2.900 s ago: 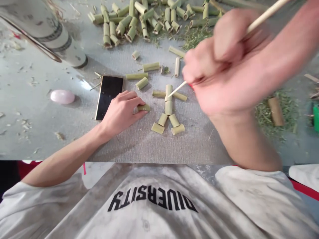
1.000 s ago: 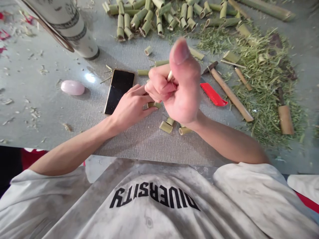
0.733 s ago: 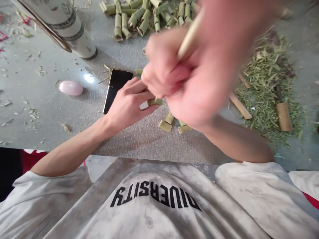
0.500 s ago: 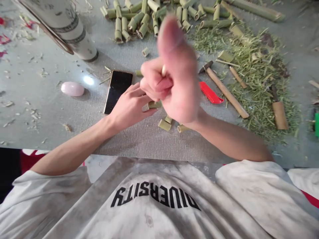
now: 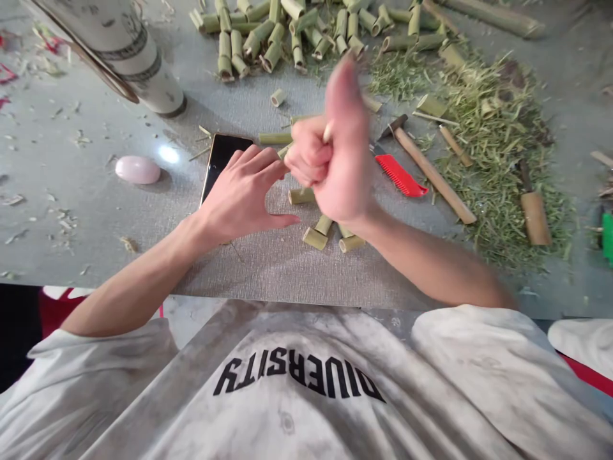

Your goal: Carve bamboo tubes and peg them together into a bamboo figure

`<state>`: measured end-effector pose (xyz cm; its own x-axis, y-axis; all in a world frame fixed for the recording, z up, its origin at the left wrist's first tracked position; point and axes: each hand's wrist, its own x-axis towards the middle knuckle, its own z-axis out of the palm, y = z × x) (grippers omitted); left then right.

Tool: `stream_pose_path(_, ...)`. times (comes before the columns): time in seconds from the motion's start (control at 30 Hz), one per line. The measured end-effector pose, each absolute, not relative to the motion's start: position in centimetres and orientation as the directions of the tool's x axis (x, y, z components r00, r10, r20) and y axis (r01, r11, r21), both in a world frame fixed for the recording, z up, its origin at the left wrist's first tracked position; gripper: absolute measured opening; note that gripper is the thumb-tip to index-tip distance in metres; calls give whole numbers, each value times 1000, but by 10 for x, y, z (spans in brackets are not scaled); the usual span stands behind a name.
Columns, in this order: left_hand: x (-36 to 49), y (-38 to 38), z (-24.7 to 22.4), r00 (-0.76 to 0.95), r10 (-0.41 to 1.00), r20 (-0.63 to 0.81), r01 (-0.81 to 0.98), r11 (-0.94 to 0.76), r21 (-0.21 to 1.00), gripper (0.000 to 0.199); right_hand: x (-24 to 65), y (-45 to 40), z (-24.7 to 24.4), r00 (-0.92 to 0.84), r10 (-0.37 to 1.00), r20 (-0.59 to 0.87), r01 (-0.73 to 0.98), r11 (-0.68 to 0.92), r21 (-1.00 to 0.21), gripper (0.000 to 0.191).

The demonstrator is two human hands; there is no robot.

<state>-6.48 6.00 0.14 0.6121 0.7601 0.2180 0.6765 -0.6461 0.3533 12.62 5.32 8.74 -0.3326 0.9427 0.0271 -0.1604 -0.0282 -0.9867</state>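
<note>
My left hand [image 5: 239,191] hovers over or rests on the lower part of a black phone [image 5: 225,150], thumb spread away from the fingers. Its fingertips come near short green bamboo pieces, and none is visibly gripped. Raised above the table, my right hand [image 5: 338,153] is a fist with the thumb up. A small pale tip [image 5: 328,132] pokes out of the fist, looking like the end of a thin stick; the fingers hide the rest. Below the hands lie cut bamboo pieces [image 5: 301,196], including a short piece [image 5: 315,239] nearer me.
A red comb [image 5: 401,175] and a hammer [image 5: 435,176] lie to the right, beside a heap of green shavings [image 5: 502,160]. Cut bamboo tubes [image 5: 258,38] are piled at the back. A pink oval object [image 5: 138,170] and a large white patterned cylinder [image 5: 158,76] stand left.
My right hand has dropped a little and moved away from the camera, still in a fist. My left hand's thumb has spread out, and its fingers have shifted left and up over the phone.
</note>
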Motion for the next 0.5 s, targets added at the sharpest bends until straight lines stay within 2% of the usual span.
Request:
stream_pose_path(0.13, -69, 66, -2, 593, 746, 303, 629, -664, 405, 67, 135, 51, 90, -284, 945, 163, -306, 71, -949, 92)
stream_pose_path(0.3, -67, 58, 2, 517, 623, 587, 303, -775, 555, 79, 172, 58, 107, -378, 894, 239, -549, -9, -835, 104)
stream_pose_path(0.37, -63, 47, 10, 482, 576, 660, 252, -813, 525, 78, 183, 66, 105, -424, 854, 301, -637, -45, -770, 100)
stream_pose_path(0.43, -59, 35, 19, 439, 545, 715, 320, -838, 442, 56, 188, 73, 97, -463, 806, 370, -718, -96, -689, 91)
stream_pose_path(0.5, -57, 28, 26, 409, 520, 750, 393, -842, 369, 43, 188, 77, 88, -468, 771, 433, -814, -185, -550, 80)
